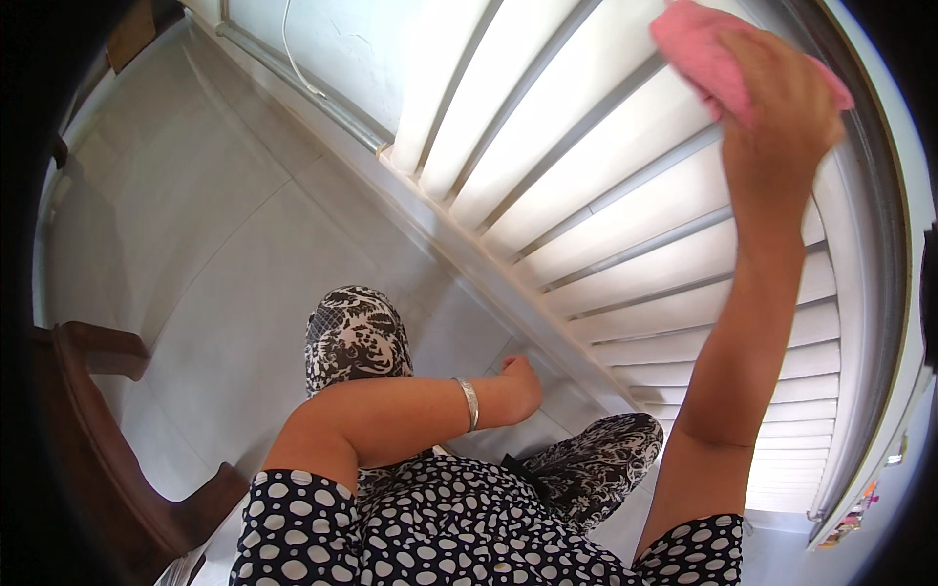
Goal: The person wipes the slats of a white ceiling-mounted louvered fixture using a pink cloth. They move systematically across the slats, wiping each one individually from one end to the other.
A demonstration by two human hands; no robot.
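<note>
My right hand (782, 103) is raised at the upper right, its fingers closed over a pink cloth (699, 54). The cloth lies against the top part of a white radiator (635, 137) made of several long upright columns with dark gaps between them. Slight blur shows on this hand. Bent across my lap, my left arm wears a silver bangle (468, 404). My left hand (521, 387) is curled into a fist between my knees, apart from the radiator; no object shows in it, and most of its fingers are turned out of sight.
Grey tiles cover the floor (225, 234). A dark brown wooden piece of furniture with curved legs (147, 469) stands at the lower left. Along the wall runs a pipe (293, 83), with a white cable (290, 49) hanging above it. A pale ledge (489, 264) borders the radiator's foot.
</note>
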